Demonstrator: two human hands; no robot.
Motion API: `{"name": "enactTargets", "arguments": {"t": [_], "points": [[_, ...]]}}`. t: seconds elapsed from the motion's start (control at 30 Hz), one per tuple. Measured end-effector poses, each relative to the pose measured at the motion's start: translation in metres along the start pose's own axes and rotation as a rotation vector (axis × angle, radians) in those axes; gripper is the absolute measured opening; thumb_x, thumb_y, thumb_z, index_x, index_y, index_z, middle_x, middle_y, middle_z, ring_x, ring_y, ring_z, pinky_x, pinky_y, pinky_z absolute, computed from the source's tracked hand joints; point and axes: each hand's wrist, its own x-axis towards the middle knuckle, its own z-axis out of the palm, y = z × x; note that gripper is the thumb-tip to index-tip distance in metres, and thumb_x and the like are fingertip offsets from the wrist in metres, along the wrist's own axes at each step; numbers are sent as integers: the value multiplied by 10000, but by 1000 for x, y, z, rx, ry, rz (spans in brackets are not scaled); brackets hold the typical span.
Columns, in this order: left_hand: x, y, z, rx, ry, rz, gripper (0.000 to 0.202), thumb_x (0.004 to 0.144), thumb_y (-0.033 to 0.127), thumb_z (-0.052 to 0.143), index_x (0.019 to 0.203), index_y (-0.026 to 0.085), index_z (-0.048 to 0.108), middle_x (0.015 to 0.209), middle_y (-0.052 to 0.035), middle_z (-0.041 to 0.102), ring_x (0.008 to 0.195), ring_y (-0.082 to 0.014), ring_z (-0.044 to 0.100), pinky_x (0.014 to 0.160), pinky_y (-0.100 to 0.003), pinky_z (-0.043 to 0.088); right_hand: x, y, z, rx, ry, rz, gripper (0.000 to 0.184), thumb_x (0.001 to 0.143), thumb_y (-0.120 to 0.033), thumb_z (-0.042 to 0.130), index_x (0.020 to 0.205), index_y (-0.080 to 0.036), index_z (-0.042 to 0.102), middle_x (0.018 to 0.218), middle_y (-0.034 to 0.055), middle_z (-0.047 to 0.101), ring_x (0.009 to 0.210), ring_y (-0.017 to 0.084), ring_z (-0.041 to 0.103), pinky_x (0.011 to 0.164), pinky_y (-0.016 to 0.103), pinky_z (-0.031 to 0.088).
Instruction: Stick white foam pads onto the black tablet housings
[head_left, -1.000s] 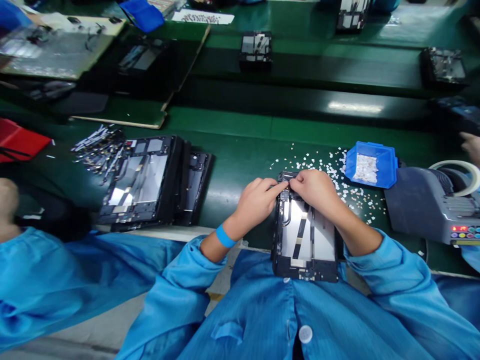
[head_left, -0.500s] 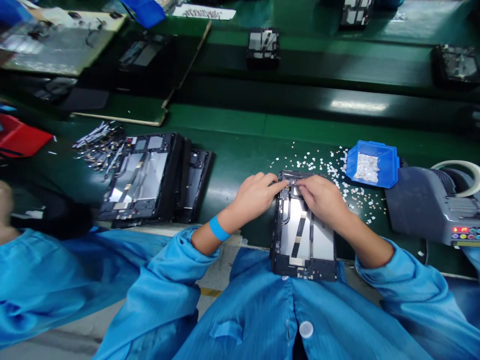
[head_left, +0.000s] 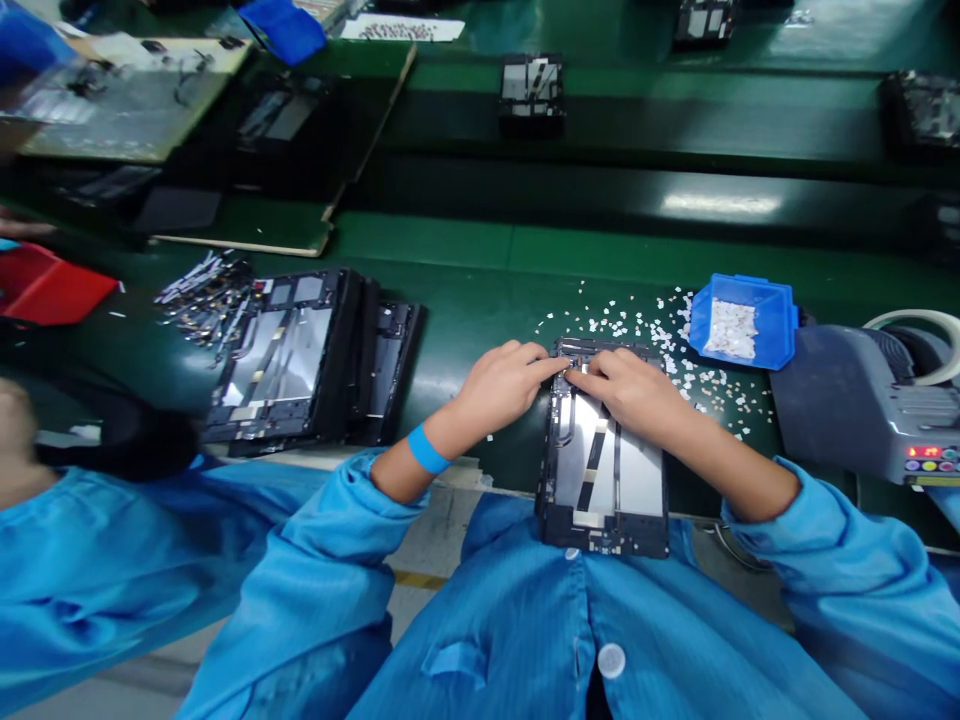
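Observation:
A tablet-like device with its inside exposed (head_left: 641, 470) leans across the bench edge against my blue coat. It has a black frame, silvery plates and a dark ribbon cable (head_left: 595, 465). My left hand (head_left: 504, 383) lies at its upper left corner, index finger stretched onto the parts there, thumb hidden. My right hand (head_left: 637, 395) reaches over the upper part of the device. Its thumb and index finger are close together beside my left fingertip; whatever they hold is too small to make out.
Small white pieces (head_left: 712, 385) lie scattered beyond the device, near a blue bin (head_left: 780, 325) holding more. A grey tape dispenser (head_left: 832, 400) stands right. Leftward are stacked devices (head_left: 341, 360), a pile of thin strips (head_left: 210, 300), a red bin (head_left: 56, 285) and another person's hand (head_left: 15, 440).
My right hand has shifted left along the device's top, its fingertips now next to my left index finger. My left hand stays at the same corner.

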Motion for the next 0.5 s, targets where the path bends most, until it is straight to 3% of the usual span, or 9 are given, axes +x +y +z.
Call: {"name": "enactTargets", "arguments": {"t": [0.13,0.3,0.5], "points": [[-3,3,-2,20,17,-2,457,1041,145,471,1440,263,659,1222,-69,711,962,-226,594,865,-364,481,5,11,-3,38,-20,-38,339,1055,-170,516,1327,-248,702,1021,87,620,886,215,482,684,295,337],[-10,12,1,77,-15,-42,486,1045,145,463,1495,260,606,1232,-77,706,945,-231,592,842,-367,489,-7,26,13,277,225,41,397,1054,-117,413,1295,-179,723,1001,84,673,927,196,578,859,315,480],[-3,19,-7,131,-34,-41,407,1068,207,462,1423,243,658,1266,-87,698,968,-252,593,840,-386,482,-7,17,15,184,266,103,395,1066,-135,421,1294,-181,741,1027,98,694,908,219,564,822,341,485]]}}
